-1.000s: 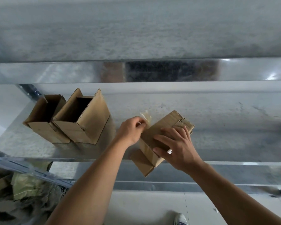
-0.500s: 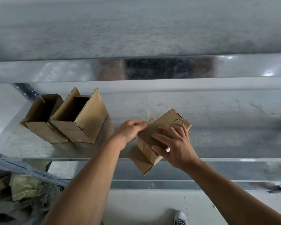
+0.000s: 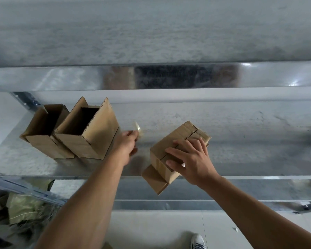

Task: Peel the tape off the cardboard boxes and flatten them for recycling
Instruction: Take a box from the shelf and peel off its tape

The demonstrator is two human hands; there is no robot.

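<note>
A small closed cardboard box [image 3: 171, 141] lies tilted at the front edge of a metal shelf [image 3: 241, 141], one loose flap hanging over the edge. My right hand [image 3: 188, 159] presses on its top with spread fingers, the thumb at its near side. My left hand [image 3: 127, 146], blurred, is apart from the box to its left and pinches a strip of clear tape [image 3: 137, 129] that sticks up from the fingers. Two open cardboard boxes [image 3: 90, 133] stand side by side at the shelf's left.
A higher metal shelf [image 3: 169, 78] juts out above the boxes. Below at the left lies a heap of crumpled packing material [image 3: 20, 211]. A white floor and one shoe [image 3: 197, 241] show under the shelf.
My left hand has pulled away to the left from the small box, taking the clear tape strip with it. My right hand has stayed on the box.
</note>
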